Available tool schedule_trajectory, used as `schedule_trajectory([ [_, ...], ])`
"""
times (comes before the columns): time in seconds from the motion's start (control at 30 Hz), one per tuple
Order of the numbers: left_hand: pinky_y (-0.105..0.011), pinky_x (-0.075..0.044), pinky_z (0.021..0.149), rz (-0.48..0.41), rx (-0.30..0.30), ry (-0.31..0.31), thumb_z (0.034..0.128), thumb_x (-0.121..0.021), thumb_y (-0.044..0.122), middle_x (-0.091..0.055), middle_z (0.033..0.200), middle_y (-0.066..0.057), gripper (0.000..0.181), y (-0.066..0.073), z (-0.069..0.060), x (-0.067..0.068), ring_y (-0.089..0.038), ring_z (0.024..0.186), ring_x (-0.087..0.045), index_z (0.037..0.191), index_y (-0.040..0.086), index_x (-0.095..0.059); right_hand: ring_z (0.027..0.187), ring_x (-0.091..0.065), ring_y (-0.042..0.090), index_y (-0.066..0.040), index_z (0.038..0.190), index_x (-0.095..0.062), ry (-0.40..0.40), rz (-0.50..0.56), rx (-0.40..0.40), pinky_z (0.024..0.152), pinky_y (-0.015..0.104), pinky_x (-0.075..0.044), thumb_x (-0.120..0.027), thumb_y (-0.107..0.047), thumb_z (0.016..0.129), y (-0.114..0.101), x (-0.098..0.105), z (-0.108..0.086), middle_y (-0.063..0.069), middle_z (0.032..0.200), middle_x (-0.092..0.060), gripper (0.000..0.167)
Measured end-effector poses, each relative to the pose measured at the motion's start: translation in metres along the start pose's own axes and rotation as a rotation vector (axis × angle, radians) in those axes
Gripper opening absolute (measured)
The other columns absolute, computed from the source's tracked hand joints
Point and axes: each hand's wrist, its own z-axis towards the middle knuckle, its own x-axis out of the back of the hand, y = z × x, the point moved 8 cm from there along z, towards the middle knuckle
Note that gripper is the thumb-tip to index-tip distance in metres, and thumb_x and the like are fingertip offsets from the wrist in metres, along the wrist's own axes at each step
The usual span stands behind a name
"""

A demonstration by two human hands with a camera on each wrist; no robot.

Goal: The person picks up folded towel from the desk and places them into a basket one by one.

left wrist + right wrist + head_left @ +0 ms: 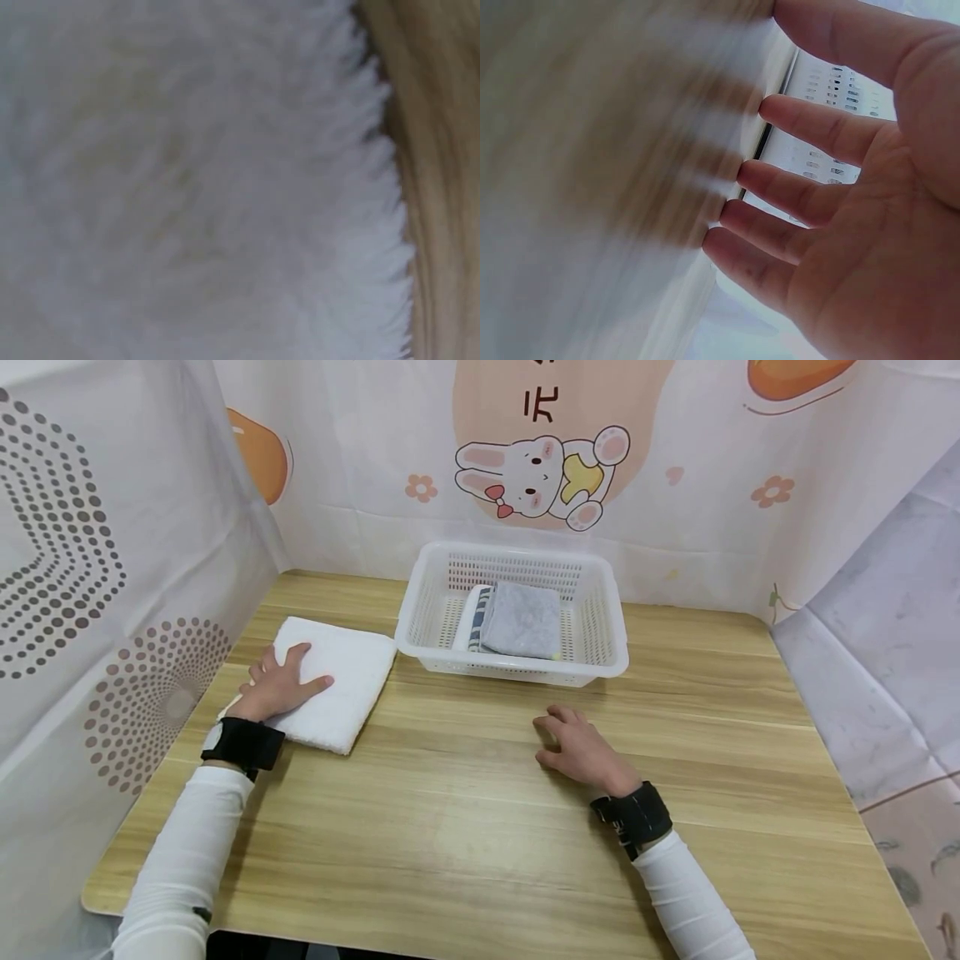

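Note:
A white fluffy towel (348,672), folded into a rough square, lies flat at the left of the table. My left hand (277,683) rests on its left part with fingers spread. In the left wrist view the towel's pile (225,180) fills most of the picture, and the hand is out of sight there. My right hand (581,750) is over the table in front of the basket, holding nothing. In the right wrist view the right hand (855,195) shows its palm, fingers apart, the fingertips at or close to the wood.
A white perforated plastic basket (510,668) stands at the back middle. Inside lie a folded grey cloth (523,618) and a striped white-and-blue cloth (472,620). Printed curtains (360,460) hang behind and beside the wooden table (450,827).

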Motion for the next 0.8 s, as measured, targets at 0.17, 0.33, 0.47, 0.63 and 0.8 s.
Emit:
schedule_trajectory([
  [0.17,-0.086,-0.005,0.094,-0.001,-0.002,-0.004,0.0929,-0.047,0.069,0.022,0.15,-0.043,0.099,-0.0014,-0.0005,-0.0018,-0.074,0.131,0.008,0.159,0.013,0.0,0.136,-0.036,0.049,0.0,0.138,-0.055,0.001,0.003,0.002,0.108,0.062,-0.033,-0.072,-0.02,0.091,0.0003,-0.0007,0.0003,0.029,0.147,-0.04,0.054],
  [0.33,-0.086,-0.004,0.093,-0.007,-0.007,-0.008,0.0934,-0.047,0.069,0.024,0.15,-0.042,0.098,-0.0012,-0.0023,-0.0032,-0.073,0.131,0.009,0.159,0.013,0.0,0.136,-0.036,0.049,0.0,0.138,-0.055,0.004,-0.002,0.006,0.108,0.062,-0.033,-0.071,-0.019,0.091,0.0005,-0.0008,-0.0004,0.029,0.147,-0.04,0.053],
  [0.47,-0.086,-0.003,0.093,-0.009,-0.011,-0.009,0.0936,-0.047,0.068,0.024,0.15,-0.042,0.098,0.0006,-0.0044,-0.0037,-0.073,0.131,0.009,0.16,0.013,0.0,0.135,-0.037,0.049,0.0,0.137,-0.055,0.005,-0.008,0.006,0.107,0.062,-0.033,-0.071,-0.018,0.092,0.001,-0.0004,-0.0005,0.029,0.147,-0.041,0.052],
  [0.63,-0.085,-0.004,0.094,-0.007,-0.01,-0.008,0.0936,-0.048,0.068,0.023,0.15,-0.042,0.098,0.0026,-0.0068,-0.0041,-0.073,0.131,0.008,0.159,0.013,-0.001,0.135,-0.037,0.049,0.0,0.137,-0.055,0.005,-0.008,0.004,0.107,0.062,-0.033,-0.071,-0.02,0.091,0.0001,-0.0004,-0.0008,0.029,0.147,-0.041,0.053],
  [0.8,-0.085,-0.005,0.094,0.001,-0.009,-0.009,0.0939,-0.047,0.068,0.023,0.15,-0.042,0.097,0.0042,-0.0082,-0.0037,-0.074,0.131,0.008,0.159,0.012,-0.002,0.136,-0.036,0.048,0.0,0.138,-0.054,0.002,0.001,-0.003,0.108,0.062,-0.033,-0.071,-0.021,0.091,-0.0001,0.0,-0.0006,0.028,0.148,-0.04,0.054],
])
